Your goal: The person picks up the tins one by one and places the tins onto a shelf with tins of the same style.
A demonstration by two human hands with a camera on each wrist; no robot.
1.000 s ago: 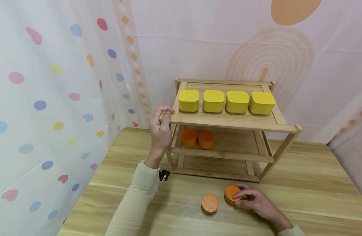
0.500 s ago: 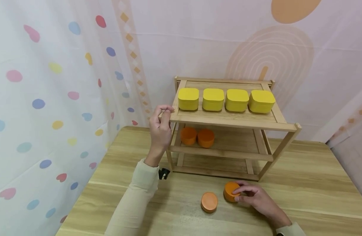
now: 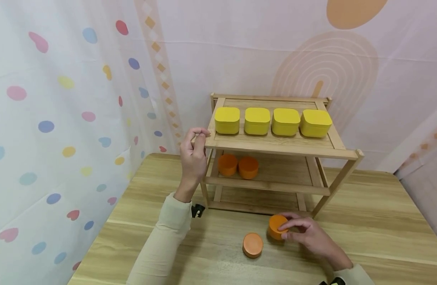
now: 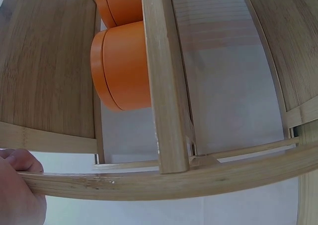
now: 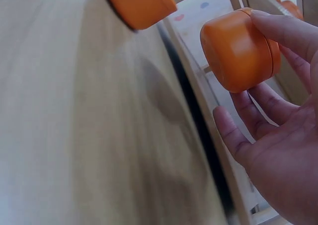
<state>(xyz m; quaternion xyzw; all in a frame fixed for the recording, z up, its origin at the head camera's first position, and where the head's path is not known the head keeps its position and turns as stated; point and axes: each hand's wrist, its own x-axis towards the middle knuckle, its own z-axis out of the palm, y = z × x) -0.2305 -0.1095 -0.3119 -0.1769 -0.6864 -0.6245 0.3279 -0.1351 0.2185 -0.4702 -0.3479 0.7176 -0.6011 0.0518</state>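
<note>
My left hand [image 3: 194, 158] grips the front left corner of the wooden rack's top shelf [image 3: 275, 146]; the left wrist view shows its fingers curled over the rail. In front of the rack, my right hand [image 3: 311, 234] pinches a round orange canister [image 3: 276, 227] between thumb and fingers. In the right wrist view that canister [image 5: 238, 51] hangs above the tabletop, apart from it. A second orange canister [image 3: 252, 245] stands on the table to its left. Two more orange canisters [image 3: 248, 168] sit side by side at the left of the middle shelf.
Several yellow square boxes [image 3: 257, 121] with rounded corners stand in a row on the top shelf. The rack's bottom shelf [image 3: 257, 198] lies just above the wooden table [image 3: 132, 237]. Behind hangs a patterned curtain [image 3: 239, 55]. A small black object [image 3: 197, 210] shows by the left sleeve.
My right hand has lifted the orange canister off the table and moved it slightly toward the rack. The left hand keeps its grip on the shelf corner.
</note>
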